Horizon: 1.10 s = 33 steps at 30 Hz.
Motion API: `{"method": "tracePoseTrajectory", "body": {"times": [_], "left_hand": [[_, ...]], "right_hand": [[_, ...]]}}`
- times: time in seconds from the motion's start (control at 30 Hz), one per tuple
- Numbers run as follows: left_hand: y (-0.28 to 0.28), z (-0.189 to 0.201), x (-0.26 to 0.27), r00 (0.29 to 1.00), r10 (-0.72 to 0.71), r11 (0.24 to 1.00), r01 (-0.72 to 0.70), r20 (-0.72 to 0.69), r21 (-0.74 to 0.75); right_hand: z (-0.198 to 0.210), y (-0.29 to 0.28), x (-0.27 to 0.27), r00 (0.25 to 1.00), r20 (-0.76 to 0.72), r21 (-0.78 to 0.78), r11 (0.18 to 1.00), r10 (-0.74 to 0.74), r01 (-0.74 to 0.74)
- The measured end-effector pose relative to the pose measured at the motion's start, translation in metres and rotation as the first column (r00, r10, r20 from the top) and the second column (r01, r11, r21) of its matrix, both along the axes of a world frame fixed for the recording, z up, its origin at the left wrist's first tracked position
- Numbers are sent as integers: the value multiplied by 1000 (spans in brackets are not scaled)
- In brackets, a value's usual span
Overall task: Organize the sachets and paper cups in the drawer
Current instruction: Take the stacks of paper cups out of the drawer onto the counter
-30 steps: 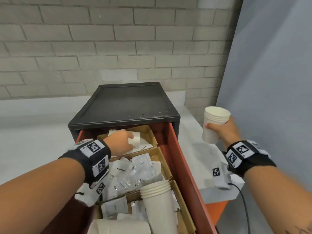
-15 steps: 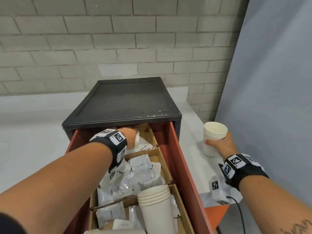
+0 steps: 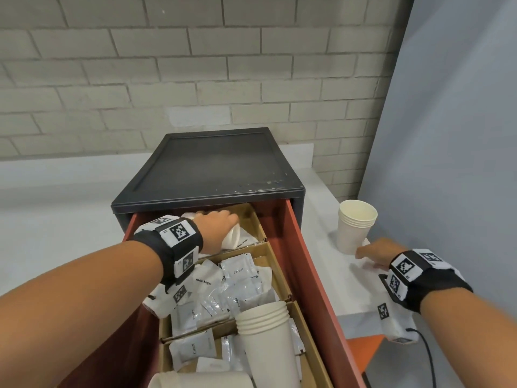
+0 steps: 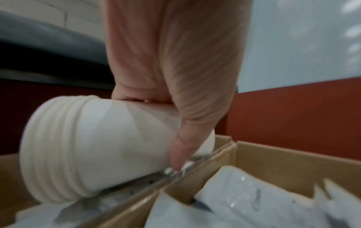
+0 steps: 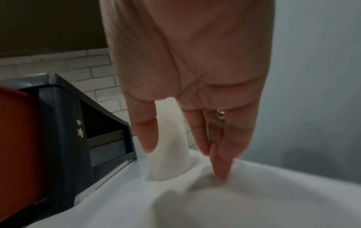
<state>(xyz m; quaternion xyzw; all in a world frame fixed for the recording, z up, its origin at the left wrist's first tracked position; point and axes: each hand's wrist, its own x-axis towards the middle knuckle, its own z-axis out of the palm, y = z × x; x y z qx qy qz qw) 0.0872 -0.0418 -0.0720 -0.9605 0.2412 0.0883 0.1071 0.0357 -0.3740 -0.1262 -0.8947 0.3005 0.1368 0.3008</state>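
The red drawer (image 3: 307, 264) is pulled out, with cardboard dividers making three compartments. My left hand (image 3: 218, 228) reaches into the back compartment and grips a stack of white paper cups (image 4: 97, 146) lying on its side over sachets. My right hand (image 3: 373, 252) is beside the drawer with straight fingers (image 5: 220, 166) touching the white table, just in front of an upright cup stack (image 3: 356, 228) that it does not hold. White sachets (image 3: 232, 287) fill the middle compartment. Another cup stack (image 3: 268, 340) leans in the front compartment among more sachets (image 3: 193, 348).
The black cabinet top (image 3: 212, 163) overhangs the drawer's back end. A further cup stack (image 3: 201, 380) lies at the bottom edge. The white table (image 3: 330, 289) ends close to my right wrist. A grey partition (image 3: 447, 135) stands on the right, a brick wall behind.
My right hand lowered its cup stack onto the table and let it go. My left hand pushed further into the back compartment, still on the lying cups.
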Motion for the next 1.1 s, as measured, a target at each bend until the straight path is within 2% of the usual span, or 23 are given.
{"method": "tracePoseTrajectory", "body": {"times": [0.1,0.2,0.27,0.4,0.47,0.57,0.63,0.73,0.8,0.83,0.9,1.0,1.03,1.1], "left_hand": [[6,14,-17,997,-76,993,75,-7,-90],[13,34,-36,994,-111,951,103,-10,-293],[19,49,-48,994,-102,893,104,26,-437],[31,75,-67,994,16,721,61,104,-690],[37,82,-69,988,91,614,44,126,-788],[44,87,-69,970,206,383,44,132,-923],[46,86,-69,962,261,225,26,86,-974],[43,85,-74,972,232,14,-35,-31,-999],[37,86,-80,983,167,-75,-67,-79,-995],[34,87,-83,987,139,-97,-71,-85,-993],[27,87,-88,992,89,-86,-86,-93,-993],[19,85,-95,994,24,1,-106,-106,-994],[18,83,-95,994,15,37,-105,-105,-994],[16,78,-92,992,-18,103,-123,-125,-987]], "right_hand": [[15,5,-8,992,-119,2,999,42,-42],[33,16,-16,979,-168,43,993,112,-106],[46,24,-16,981,-123,46,988,150,-145],[90,49,-14,971,52,32,971,235,-237],[115,66,-15,940,173,48,951,294,-307],[142,98,-20,884,340,149,910,321,-388],[153,120,-26,856,377,242,854,355,-461],[160,150,-33,822,369,394,728,434,-561],[159,167,-34,801,392,466,652,453,-597],[157,175,-34,793,417,496,620,444,-607],[155,188,-35,782,490,560,547,386,-622],[153,195,-33,744,633,628,420,214,-655],[153,194,-32,722,670,620,405,173,-672],[154,189,-31,688,718,590,432,104,-682]]}}
